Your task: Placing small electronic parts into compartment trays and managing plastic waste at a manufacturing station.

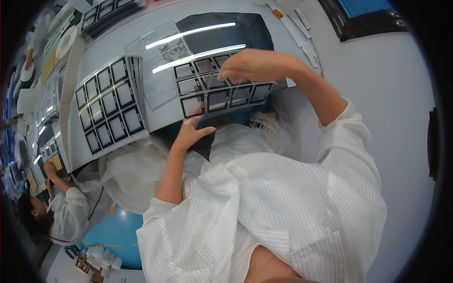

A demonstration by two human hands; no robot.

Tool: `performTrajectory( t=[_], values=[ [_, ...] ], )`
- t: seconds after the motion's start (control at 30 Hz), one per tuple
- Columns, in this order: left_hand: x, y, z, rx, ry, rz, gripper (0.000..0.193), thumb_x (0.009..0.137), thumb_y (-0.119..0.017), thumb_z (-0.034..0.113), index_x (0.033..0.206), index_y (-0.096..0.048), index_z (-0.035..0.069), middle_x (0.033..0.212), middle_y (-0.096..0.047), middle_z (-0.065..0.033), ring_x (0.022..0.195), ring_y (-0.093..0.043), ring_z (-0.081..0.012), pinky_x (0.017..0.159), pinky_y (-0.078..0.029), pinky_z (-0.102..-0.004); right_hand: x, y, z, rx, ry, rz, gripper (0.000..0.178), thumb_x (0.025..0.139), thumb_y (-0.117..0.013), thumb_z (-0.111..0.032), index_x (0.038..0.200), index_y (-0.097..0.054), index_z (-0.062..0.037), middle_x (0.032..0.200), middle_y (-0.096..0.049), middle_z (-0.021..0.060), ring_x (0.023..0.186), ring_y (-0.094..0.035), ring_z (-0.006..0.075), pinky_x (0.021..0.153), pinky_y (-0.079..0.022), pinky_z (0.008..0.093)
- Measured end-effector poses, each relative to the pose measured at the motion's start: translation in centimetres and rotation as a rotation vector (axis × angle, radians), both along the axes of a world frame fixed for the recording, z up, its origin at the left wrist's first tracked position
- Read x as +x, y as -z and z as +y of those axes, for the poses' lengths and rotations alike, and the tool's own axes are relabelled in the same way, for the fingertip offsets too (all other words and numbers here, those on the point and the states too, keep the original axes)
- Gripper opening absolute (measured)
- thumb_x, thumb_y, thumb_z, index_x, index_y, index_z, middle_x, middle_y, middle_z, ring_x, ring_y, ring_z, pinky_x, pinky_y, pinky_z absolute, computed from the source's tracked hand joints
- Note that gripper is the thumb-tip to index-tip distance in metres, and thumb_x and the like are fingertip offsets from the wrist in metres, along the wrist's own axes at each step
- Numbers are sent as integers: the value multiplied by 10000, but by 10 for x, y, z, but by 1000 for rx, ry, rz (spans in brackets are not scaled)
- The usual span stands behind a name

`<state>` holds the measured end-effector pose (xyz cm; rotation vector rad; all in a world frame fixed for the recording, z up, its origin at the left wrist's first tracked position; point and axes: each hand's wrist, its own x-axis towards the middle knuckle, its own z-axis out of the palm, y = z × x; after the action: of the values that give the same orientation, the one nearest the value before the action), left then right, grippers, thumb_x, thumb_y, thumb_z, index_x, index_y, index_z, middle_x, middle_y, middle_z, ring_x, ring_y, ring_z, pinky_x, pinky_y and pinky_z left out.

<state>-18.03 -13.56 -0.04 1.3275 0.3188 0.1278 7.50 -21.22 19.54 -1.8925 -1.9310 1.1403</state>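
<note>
A clear tray [217, 105] of black-framed rectangular panels lies at the table's front edge before me. My right hand [257, 65] reaches over it from the right, wrist bent, fingers drawn together and pointing down at the panels. Whatever those fingers may pinch is hidden; thin transparent edges show just below them. Near the tray's front left corner is my left hand [189, 135], thumb stretched to the right and fingers extended toward a corner panel. I cannot tell whether its fingertips touch the tray. A dark mat [226, 35] lies behind the tray.
Stacked trays of similar framed panels [109, 107] stand on the left. A clear sheet over printed paper [152, 89] lies between. White strips [302, 35] and an orange-ended tool [277, 14] are at the back right. Plastic film [264, 125] hangs below the edge. Another person [71, 214] works at far left.
</note>
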Motion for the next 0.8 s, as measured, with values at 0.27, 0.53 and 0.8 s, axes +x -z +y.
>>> performTrajectory(
  t=[0.27,0.53,0.8],
  values=[
    [-1,1,69,-731,99,-275,636,838,-604,327,1288,-418,-82,1245,-537,-237,1127,-559,-333,994,-426,-418,-47,2,-11,46,100,-101,301,848,-512,-126,1093,-534,47,857,-614,223,832,-597,376,771,-464,430],
    [37,-36,81,-253,203,166,529,827,-565,256,1261,-455,-26,1143,-581,-176,1046,-613,-290,923,-494,-387,-41,18,-15,-159,43,-363,537,863,-488,-86,1348,-329,82,1059,-578,230,1019,-551,357,867,-445,422],
    [63,-43,38,-340,75,44,354,850,-631,96,1181,-556,-4,1053,-634,-78,920,-615,-154,871,-511,-331,-24,21,-5,-276,-57,45,671,792,-389,-40,1431,-210,58,1478,-262,227,1394,-215,310,1133,-189,373]
  ],
)
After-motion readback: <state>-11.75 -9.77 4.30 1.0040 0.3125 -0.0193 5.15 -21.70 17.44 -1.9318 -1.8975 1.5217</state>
